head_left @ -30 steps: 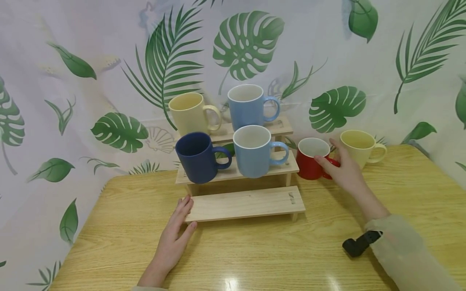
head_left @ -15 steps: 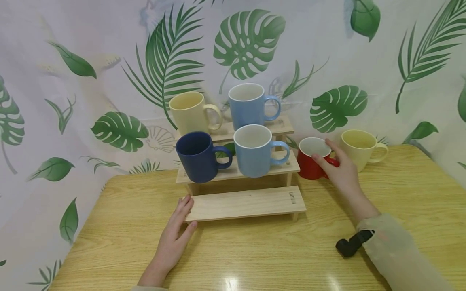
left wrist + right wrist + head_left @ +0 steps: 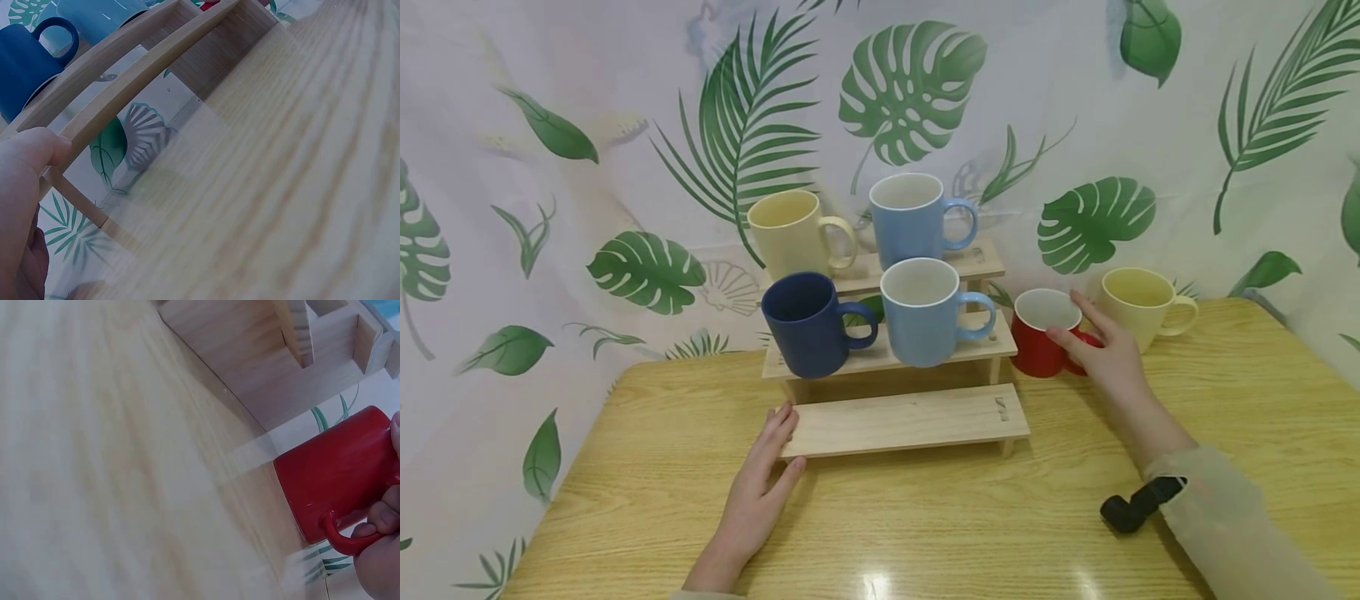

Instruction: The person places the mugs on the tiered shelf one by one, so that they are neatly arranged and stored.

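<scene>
In the head view, my right hand [image 3: 1112, 354] holds a red mug [image 3: 1036, 348] with a white inside, standing nearly upright right of the wooden tiered rack. Fingers curl through the mug's handle [image 3: 340, 542] in the right wrist view; whether its base touches the table I cannot tell. My left hand [image 3: 756, 492] rests at the left end of the lowest tier [image 3: 902, 421], fingers extended and thumb by the front edge. Behind that bare board, the middle tier bears a dark blue mug [image 3: 808, 329] and a light blue mug [image 3: 921, 321].
The top tier carries a pale yellow mug [image 3: 786, 237] and another light blue mug [image 3: 906, 225]. One more yellow mug [image 3: 1138, 312] stands on the table [image 3: 880, 525], just behind my right hand. A leaf-patterned cloth [image 3: 625, 167] hangs close behind the rack.
The red mug and my right hand have shifted slightly toward me over the last half second. My left hand and the other mugs stay where they were.
</scene>
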Tool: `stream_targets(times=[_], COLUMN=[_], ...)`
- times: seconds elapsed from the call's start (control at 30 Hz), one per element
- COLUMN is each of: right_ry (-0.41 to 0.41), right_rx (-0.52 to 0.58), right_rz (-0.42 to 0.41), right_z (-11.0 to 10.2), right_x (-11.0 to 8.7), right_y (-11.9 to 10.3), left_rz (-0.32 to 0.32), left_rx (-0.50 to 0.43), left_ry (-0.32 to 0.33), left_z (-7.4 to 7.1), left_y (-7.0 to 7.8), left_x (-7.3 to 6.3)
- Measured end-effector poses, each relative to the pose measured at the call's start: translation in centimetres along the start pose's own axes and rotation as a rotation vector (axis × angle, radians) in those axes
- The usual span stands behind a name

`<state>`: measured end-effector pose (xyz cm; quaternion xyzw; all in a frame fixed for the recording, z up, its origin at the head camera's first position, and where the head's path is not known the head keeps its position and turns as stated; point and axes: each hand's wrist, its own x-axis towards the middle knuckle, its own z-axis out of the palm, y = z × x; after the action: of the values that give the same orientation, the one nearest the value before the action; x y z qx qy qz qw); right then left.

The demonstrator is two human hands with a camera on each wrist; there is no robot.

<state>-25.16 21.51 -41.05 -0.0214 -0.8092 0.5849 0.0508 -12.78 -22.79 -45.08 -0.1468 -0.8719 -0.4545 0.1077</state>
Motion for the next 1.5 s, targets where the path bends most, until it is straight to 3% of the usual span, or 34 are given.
stream_targets(times=[0.1,0.2,0.33,0.4,0.47,0.57,0.77,1.1,1.3,1.5], right_ry=[0.009,0.031,0.041,0.039,0.041,0.057,0.032,-0.076,-0.176,-0.191], right_rx=[0.056,0.158,0.493,0.654,0.734,0.721,0.504,0.458,0.512,0.368], right_rz=[0.022,0.045,0.066,0.079,0.071,0.054,-0.048,-0.132,-0.193,-0.184], right_z=[-0.2,-0.4,-0.8,-1.0,-1.2,-1.7,-2.8,-3.2,-2.2,-0.2], right_x=[-0.6,-1.4,-2.3,-2.6,-2.8,-3.2,-4.9,-8.4,-9.6,-10.2], right_y=[0.0,0.0,0.2,0.2,0.1,-0.4,-2.0,-4.5,-5.1,-5.4], left_rz=[0.0,-0.011,-0.015,-0.009,-0.008,0.002,0.015,0.012,0.013,0.003], left_rx=[-0.016,-0.03,-0.028,-0.022,-0.025,-0.021,-0.026,-0.028,-0.019,-0.029], left_ry=[0.01,0.013,0.008,0.01,0.008,0.009,0.008,0.006,0.009,0.011], left_z=[0.0,-0.2,-0.5,-0.4,-0.3,0.0,0.0,-0.1,-0.1,-0.3], left_y=[0.5,1.8,2.6,2.0,1.5,0.4,0.0,0.1,0.1,1.6], left_x=[0.0,0.0,0.0,0.0,0.1,0.1,0.0,0.1,0.1,0.1])
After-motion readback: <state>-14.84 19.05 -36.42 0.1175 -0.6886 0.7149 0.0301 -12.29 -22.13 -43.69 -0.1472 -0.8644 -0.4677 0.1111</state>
